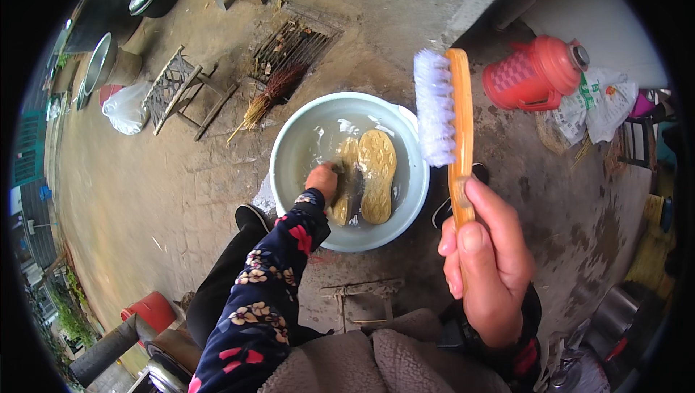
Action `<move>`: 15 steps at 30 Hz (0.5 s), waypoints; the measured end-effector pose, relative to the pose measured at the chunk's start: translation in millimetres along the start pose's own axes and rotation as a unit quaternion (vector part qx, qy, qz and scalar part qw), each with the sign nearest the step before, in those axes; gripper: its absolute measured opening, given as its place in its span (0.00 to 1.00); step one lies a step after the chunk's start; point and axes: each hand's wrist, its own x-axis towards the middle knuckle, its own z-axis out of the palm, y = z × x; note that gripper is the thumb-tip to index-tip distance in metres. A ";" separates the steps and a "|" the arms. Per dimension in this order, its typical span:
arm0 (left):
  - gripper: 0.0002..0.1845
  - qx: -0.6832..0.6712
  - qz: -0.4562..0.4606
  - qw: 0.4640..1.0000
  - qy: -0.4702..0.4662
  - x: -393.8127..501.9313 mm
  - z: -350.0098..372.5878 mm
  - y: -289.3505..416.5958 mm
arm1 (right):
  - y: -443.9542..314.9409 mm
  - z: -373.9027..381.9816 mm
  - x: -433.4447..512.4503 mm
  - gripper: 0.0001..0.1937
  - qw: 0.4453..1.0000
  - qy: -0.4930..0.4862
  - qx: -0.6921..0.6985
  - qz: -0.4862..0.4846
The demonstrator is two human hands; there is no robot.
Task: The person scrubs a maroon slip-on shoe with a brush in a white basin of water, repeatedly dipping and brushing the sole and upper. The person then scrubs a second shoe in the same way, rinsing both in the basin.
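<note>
A pale blue plastic basin point(278, 197) holds water and two shoes with their tan patterned soles turned up. The right shoe point(378, 176) lies sole up, partly above the water. Beside it, the left shoe point(342, 205) is tilted and partly under water. My left hand point(322, 180) reaches into the basin and grips the outer side of the left shoe; its fingertips are hidden. Raised close to the camera, right of the basin, my right hand point(486, 268) holds a scrub brush by its wooden handle point(462, 121). Its white bristles point(434, 108) face left.
A red thermos flask point(535, 73) and plastic bags point(602, 102) are at the upper right. Beyond the basin lie a twig broom point(274, 94) and a floor grate point(293, 48). A folding stool point(182, 92) stands at left. Near my left leg is a red bucket point(149, 311).
</note>
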 end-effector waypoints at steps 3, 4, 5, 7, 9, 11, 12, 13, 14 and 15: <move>0.18 -0.256 0.062 0.962 0.072 -4.1 -22.1 0.2 | 2.0 0.5 -0.2 0.17 0.999 0.012 0.008 -0.047; 0.19 -0.355 0.047 0.933 0.038 -9.2 -25.5 -0.1 | 4.0 0.6 0.3 0.18 0.998 0.005 0.010 -0.060; 0.20 -0.457 0.047 0.888 0.008 -12.5 -29.7 0.0 | 6.7 0.9 1.6 0.18 0.996 0.000 0.006 -0.086; 0.25 -0.267 0.196 0.943 0.023 -20.5 -36.3 0.8 | 10.7 0.5 2.5 0.18 0.996 0.001 0.012 -0.089; 0.40 0.168 0.135 0.976 -0.033 -30.2 -39.2 1.5 | 12.6 -0.3 2.5 0.18 0.996 -0.006 0.015 -0.087; 0.42 0.149 0.061 0.985 -0.066 -33.3 -39.0 4.5 | 11.4 -1.2 1.8 0.18 0.997 -0.005 0.017 -0.077; 0.41 0.103 0.060 0.991 -0.053 -34.3 -34.6 6.9 | 10.0 -1.4 1.7 0.17 0.997 -0.003 0.020 -0.069; 0.41 0.055 0.068 0.996 -0.014 -32.6 -29.1 9.5 | 7.8 -1.9 1.0 0.17 0.998 0.003 0.029 -0.055; 0.40 0.010 0.060 0.998 0.016 -30.5 -21.0 11.7 | 5.7 -1.9 0.8 0.17 0.999 0.008 0.033 -0.037; 0.39 0.026 0.083 0.996 0.006 -26.6 -9.8 14.9 | 3.7 -2.1 0.7 0.17 0.999 0.012 0.037 -0.019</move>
